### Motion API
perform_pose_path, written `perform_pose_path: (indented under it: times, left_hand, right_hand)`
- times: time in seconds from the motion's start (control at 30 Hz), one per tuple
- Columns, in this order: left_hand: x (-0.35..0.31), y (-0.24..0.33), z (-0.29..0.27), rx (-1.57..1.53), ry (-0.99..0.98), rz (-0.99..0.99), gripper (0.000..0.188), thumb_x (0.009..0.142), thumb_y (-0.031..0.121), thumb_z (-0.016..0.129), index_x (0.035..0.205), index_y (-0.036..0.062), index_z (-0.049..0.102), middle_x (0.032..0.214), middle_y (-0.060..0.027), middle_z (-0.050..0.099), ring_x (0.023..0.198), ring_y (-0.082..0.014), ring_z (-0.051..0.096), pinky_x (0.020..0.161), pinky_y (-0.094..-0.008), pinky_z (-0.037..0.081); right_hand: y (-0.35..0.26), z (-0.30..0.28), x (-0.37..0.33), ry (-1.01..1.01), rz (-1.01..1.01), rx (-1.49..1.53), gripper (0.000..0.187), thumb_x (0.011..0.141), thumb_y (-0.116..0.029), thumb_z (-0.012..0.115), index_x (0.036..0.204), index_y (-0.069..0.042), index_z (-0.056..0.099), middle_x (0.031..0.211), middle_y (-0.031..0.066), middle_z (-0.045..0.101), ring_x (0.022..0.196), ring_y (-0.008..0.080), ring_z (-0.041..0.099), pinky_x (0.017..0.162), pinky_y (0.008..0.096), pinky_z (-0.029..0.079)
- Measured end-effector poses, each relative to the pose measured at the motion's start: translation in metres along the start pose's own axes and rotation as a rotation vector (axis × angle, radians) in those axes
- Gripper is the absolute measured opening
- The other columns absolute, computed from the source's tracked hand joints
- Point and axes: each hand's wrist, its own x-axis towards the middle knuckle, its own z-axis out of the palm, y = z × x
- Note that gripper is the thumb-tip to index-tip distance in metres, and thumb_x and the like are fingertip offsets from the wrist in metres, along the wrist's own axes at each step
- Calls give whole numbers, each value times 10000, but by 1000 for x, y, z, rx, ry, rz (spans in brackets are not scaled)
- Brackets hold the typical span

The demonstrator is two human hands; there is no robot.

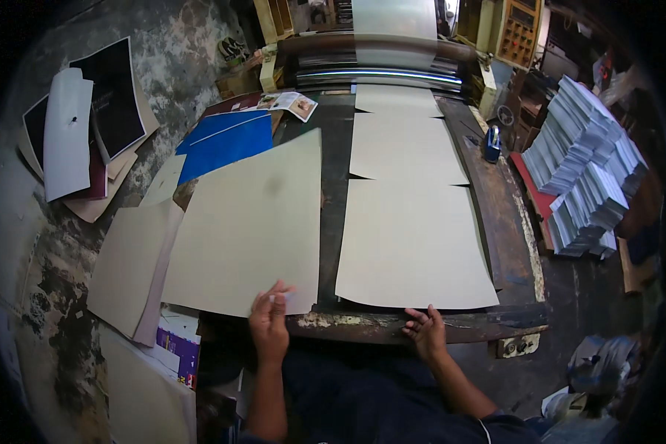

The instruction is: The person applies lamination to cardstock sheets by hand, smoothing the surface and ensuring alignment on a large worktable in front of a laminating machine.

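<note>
Working at the table (331,320), best to keep the cream sheets (414,240) upon it lined up straight toward the rollers (325,78), beside the left sheet (248,222); with right hand (428,331) loosely open below their near edge, left hand (268,320) half-curled, grip unclear.
</note>
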Motion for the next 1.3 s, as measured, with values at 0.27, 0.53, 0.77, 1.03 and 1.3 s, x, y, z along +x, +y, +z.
perform_pose_path:
  times: [0.27, 0.53, 0.77, 1.03, 1.3]
  left_hand:
    - [-15, 28, -2, 216, -620, 306, 294, 911, 378, 599, 823, 131, 731, 884, 6, 735, 1162, -277, 595, 1121, -534, 139]
    - [-10, 15, -5, 508, -406, 542, 429, 782, 441, 725, 1064, 119, 694, 1091, -52, 684, 1154, -282, 573, 1059, -478, 293]
    - [5, -20, -2, 758, -111, 503, 663, 668, 349, 829, 1215, 58, 592, 937, -64, 688, 884, -257, 599, 843, -421, 439]
    - [28, -18, -9, 504, -112, -55, 426, 845, 191, 726, 1176, -26, 567, 813, -104, 667, 726, -138, 616, 659, -263, 464]
    - [40, -14, -7, 306, -82, -98, 285, 896, 181, 668, 1060, -35, 579, 772, -80, 665, 708, -95, 590, 649, -233, 455]
  right_hand:
    - [-37, 35, -35, -203, -77, -5, 589, 929, -441, 489, 1359, -59, 363, 1208, 158, 581, 867, 231, 596, 776, 414, 504]
    - [-38, 15, -50, -44, -5, -201, 313, 859, -240, 616, 1022, 16, 543, 868, 123, 607, 673, 209, 578, 657, 325, 468]
    - [-9, -17, -60, -43, 142, -206, 274, 918, -271, 555, 943, 3, 562, 743, 108, 566, 657, 203, 545, 707, 381, 485]
    - [0, -5, -62, 93, 170, -212, 335, 927, -291, 560, 1013, 33, 535, 793, 103, 575, 696, 200, 564, 704, 371, 482]
    - [-7, 1, -54, -41, 182, -206, 379, 960, -341, 510, 1073, 21, 526, 819, 125, 610, 753, 208, 575, 772, 395, 474]
